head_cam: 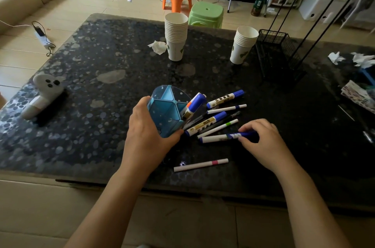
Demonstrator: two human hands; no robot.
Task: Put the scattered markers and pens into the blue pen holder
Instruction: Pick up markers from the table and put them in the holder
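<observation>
Head view shows the left hand (150, 136) gripping the tilted translucent blue plastic pen holder (168, 109), mouth angled toward two o'clock for loading, while the right hand (261, 142) pinches a blue-capped white marker (225, 137) on the dark speckled counter (101, 95).

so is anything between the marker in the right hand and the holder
Yes. Other markers lie between the marker under the right hand and the holder, held tilted by the left hand. Lifted over them, nothing blocks.

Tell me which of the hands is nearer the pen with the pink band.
Roughly equal, perhaps the right. The pink-banded pen lies between them, untouched: left hand up-left gripping the blue pen holder, right hand up-right.
</observation>
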